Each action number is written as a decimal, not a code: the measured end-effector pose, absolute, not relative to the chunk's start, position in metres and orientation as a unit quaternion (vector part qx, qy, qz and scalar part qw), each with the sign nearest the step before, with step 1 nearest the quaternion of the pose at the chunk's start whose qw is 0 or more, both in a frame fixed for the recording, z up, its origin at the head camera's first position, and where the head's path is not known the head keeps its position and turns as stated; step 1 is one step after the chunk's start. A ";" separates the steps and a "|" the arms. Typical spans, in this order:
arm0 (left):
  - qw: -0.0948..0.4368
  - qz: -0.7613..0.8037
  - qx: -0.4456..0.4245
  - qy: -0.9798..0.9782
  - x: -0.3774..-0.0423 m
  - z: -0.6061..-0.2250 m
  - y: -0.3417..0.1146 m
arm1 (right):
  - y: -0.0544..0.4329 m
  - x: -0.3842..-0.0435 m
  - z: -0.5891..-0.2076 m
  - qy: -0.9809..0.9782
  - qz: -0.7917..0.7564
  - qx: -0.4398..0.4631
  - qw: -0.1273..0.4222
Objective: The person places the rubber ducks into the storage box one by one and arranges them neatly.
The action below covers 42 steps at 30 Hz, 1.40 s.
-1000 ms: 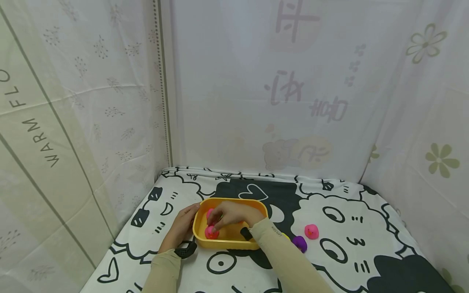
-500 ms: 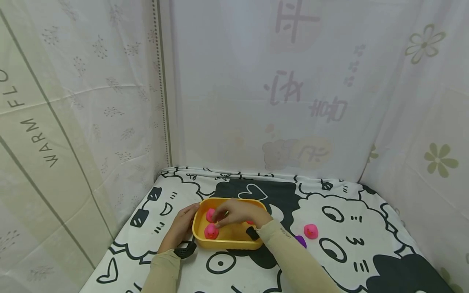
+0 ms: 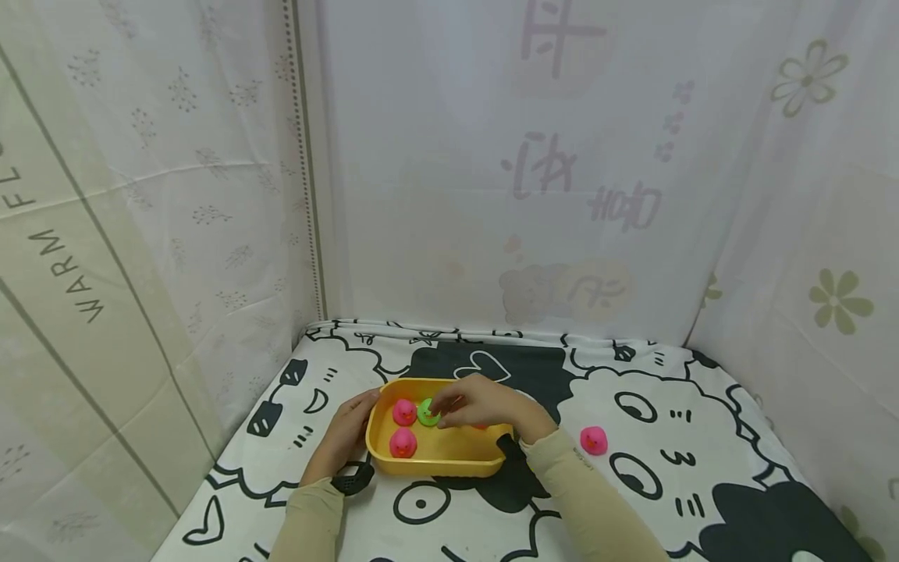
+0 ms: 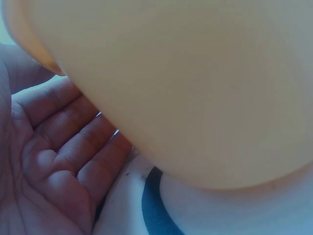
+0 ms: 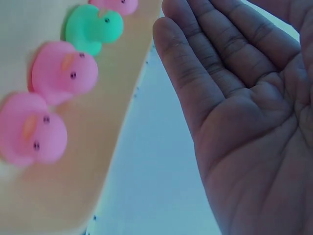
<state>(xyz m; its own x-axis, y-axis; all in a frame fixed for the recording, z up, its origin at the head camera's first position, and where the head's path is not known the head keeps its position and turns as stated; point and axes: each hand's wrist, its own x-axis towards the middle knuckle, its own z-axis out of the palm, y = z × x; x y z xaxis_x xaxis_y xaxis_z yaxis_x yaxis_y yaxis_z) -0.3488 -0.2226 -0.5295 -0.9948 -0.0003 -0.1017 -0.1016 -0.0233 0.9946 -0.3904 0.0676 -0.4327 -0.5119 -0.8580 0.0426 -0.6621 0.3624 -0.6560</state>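
A yellow tray holds rubber ducks. Two pink ducks, one nearer and one behind it, stand at its left end. Beside the rear one is a green duck; part of another pink duck shows under my right hand. My left hand rests against the tray's left side, fingers along the outer wall and thumb at the rim in the left wrist view. My right hand hovers over the tray by the green duck; its palm holds nothing in the right wrist view.
One pink duck sits on the black-and-white patterned cloth right of the tray. Printed curtains enclose the back and sides. A dark wrist strap circles the left wrist.
My right hand has drawn back to the right from the pink ducks, and the green duck has come into sight in the tray. The purple duck outside is now hidden. The left hand stays put.
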 end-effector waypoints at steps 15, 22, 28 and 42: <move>0.036 0.714 -0.039 0.698 -0.352 -0.534 -0.220 | 0.157 -0.387 -0.427 0.847 -0.369 -0.365 0.113; 0.038 0.720 -0.038 0.692 -0.351 -0.534 -0.219 | 0.193 -0.387 -0.439 0.851 -0.384 -0.344 0.097; 0.040 0.718 -0.040 0.693 -0.351 -0.533 -0.218 | 0.225 -0.381 -0.450 0.868 -0.383 -0.305 0.080; 0.044 0.716 -0.052 0.695 -0.354 -0.531 -0.223 | 0.275 -0.394 -0.460 0.886 -0.383 -0.245 0.090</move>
